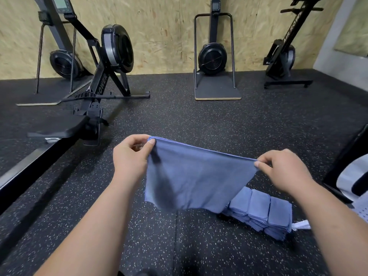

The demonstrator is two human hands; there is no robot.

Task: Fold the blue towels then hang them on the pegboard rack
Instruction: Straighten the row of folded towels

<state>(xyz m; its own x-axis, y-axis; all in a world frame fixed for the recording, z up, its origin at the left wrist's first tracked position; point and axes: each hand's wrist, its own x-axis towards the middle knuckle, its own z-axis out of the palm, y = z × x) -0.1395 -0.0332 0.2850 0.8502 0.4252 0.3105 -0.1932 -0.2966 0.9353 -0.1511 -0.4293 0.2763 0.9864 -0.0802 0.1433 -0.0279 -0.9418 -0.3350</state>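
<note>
A blue towel [197, 180] hangs in the air in front of me, stretched by its top edge. My left hand [132, 156] pinches the upper left corner between thumb and fingers. My right hand [282, 168] pinches the upper right corner. The towel's lower edge dangles loose above the floor. Behind its lower right corner, a pile of folded blue towels [262, 212] lies on the floor in several stacks. No pegboard rack is in view.
The floor [179, 116] is black speckled rubber. A rowing machine [95, 92] stretches along the left. Two more machines [214, 56] [282, 54] stand against the chipboard wall at the back. A black and white machine part [352, 176] sits at the right edge.
</note>
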